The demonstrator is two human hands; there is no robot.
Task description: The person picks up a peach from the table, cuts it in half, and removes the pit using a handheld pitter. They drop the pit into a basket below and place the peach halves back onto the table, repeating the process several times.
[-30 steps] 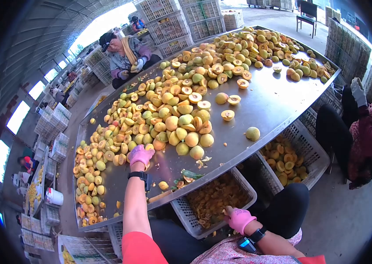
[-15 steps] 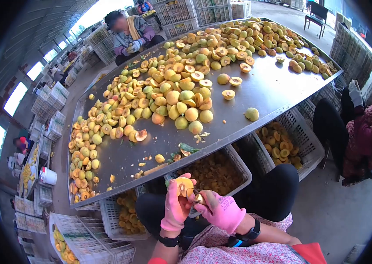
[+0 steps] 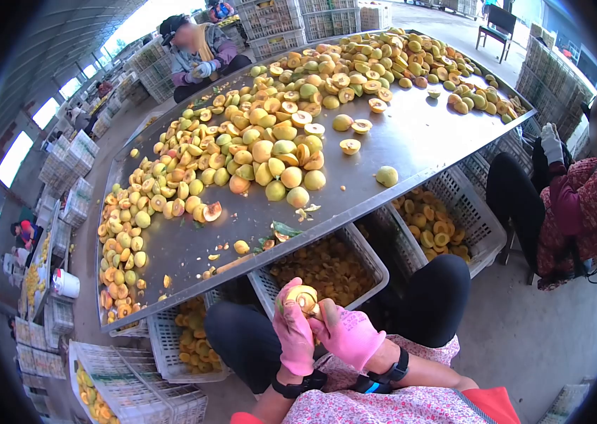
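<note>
In the head view, my left hand (image 3: 293, 333), in a pink glove, grips a halved yellow peach (image 3: 300, 292) with its cut face turned up. My right hand (image 3: 352, 336), also gloved in pink, is closed around the handle of a small pitting knife (image 3: 316, 309). The knife's curved metal end lies against the cut face, near the peach's centre. Most of its handle is hidden by my fingers. Both hands are close together above my lap, before the near edge of a metal table (image 3: 326, 205) piled with peach halves (image 3: 263, 150).
Under the table edge stand plastic crates, one with peach scraps (image 3: 326, 267) and another with peach halves (image 3: 432, 225). A seated person (image 3: 570, 205) is at the right, another (image 3: 199, 60) across the table. Stacked crates (image 3: 125, 385) stand at lower left.
The knife's curved end has moved from beside the peach half onto its cut face, and my right hand has come closer to my left. The view has shifted slightly.
</note>
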